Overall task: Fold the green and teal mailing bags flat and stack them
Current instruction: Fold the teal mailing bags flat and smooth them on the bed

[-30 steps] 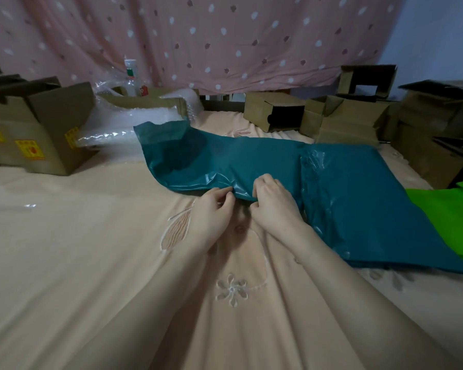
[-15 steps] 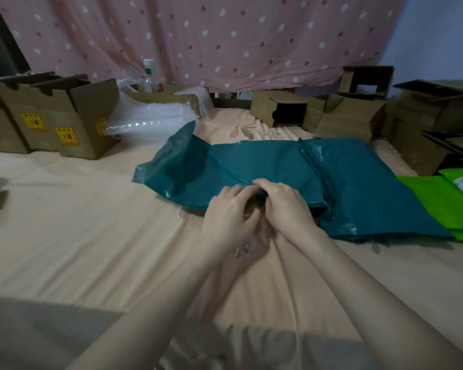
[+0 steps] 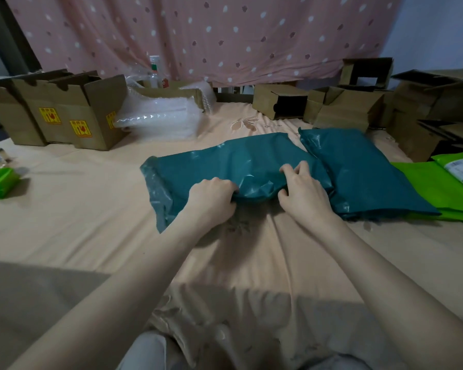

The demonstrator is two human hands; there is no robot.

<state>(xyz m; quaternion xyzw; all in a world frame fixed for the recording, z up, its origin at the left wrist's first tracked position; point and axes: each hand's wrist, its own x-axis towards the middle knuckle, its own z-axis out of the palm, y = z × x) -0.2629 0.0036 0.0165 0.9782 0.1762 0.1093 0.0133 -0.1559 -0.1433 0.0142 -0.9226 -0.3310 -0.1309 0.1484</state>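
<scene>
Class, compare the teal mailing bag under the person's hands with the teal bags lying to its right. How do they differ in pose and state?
The held teal bag is crumpled, gripped by the left hand and right hand; the teal stack lies smooth and untouched. The held bag rests on the bedsheet; the stack overlaps green bags. Both are teal plastic.

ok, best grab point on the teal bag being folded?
The near long edge, from the person's side. The teal bag lies crosswise, that edge bunched and lifted off the bedsheet; left hand and right hand already pinch it there.

Yellow stickers (image 3: 50, 116) on the cardboard boxes (image 3: 64, 113) carry red marks, unreadable.
</scene>
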